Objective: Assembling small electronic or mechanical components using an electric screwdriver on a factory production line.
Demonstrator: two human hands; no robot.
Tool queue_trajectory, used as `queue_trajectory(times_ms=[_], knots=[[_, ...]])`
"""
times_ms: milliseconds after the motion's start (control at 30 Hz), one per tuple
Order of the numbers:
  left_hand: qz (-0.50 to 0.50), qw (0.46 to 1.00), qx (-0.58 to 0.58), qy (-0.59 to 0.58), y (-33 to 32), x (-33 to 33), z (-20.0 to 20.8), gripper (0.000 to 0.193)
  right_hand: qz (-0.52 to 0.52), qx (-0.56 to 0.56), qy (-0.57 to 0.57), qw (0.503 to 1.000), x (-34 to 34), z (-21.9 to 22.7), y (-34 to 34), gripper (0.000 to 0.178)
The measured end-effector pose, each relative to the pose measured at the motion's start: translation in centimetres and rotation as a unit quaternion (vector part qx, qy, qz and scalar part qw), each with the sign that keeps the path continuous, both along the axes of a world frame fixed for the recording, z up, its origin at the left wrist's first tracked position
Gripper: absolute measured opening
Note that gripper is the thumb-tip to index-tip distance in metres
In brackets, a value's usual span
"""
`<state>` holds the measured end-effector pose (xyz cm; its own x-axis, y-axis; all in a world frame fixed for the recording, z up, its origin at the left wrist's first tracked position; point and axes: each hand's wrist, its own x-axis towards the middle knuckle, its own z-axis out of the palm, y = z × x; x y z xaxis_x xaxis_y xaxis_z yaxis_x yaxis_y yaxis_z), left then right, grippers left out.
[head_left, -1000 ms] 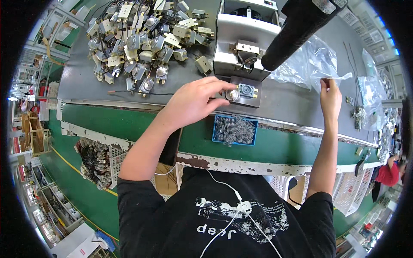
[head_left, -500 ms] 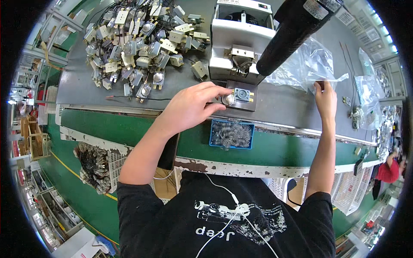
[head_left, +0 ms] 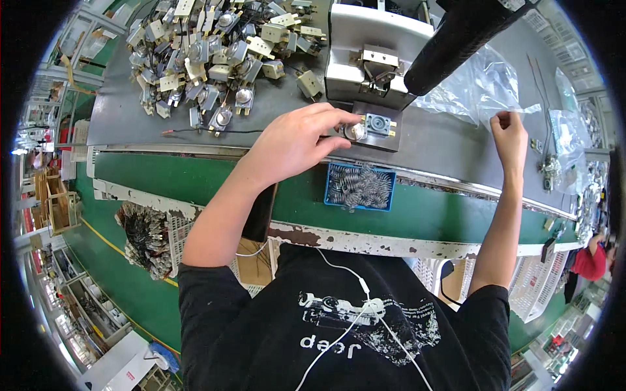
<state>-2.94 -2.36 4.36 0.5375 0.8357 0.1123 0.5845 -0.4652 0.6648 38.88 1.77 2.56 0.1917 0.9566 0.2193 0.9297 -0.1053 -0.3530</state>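
A small grey boxy unit with brass-coloured terminals and a round metal end sits on a dark block under the bench machine. The thumb and forefinger of my left hand close around its round metal end from the left. Out to the right, my right hand has its fingers curled together at the near edge of a clear plastic bag. Whatever those fingertips hold is hidden. A blue tray of metal springs stands just below the block, near my left wrist.
A large heap of similar wired units covers the bench's far left. A thick black tube slants down beside the machine. More plastic bags and loose parts lie at the right. A dark flat device stands under my left forearm.
The view has shifted a little, so the bench appears further up and right. My left hand stays at the unit; my right hand stays by the bag's edge, its fingers curled.
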Motion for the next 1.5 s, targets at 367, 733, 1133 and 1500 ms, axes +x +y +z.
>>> queue_trajectory(times_ms=[367,733,1133,1500], knots=[[-0.002,0.999,0.023,-0.023,-0.1,0.3,-0.4,0.039,0.478,-0.115,0.166,0.855,-15.7,2.7,-8.0,0.029],[-0.003,1.000,0.007,-0.005,-0.4,-0.1,0.3,0.034,0.227,-0.036,0.072,0.971,-6.9,5.2,-4.3,0.016],[-0.011,1.000,-0.001,0.015,-0.1,0.9,0.5,0.033,0.089,0.009,-0.099,0.991,3.8,-6.2,5.2,0.042],[-0.006,1.000,0.018,-0.008,0.1,0.8,0.5,0.037,0.031,-0.005,-0.092,0.995,1.9,-2.5,2.7,0.026]])
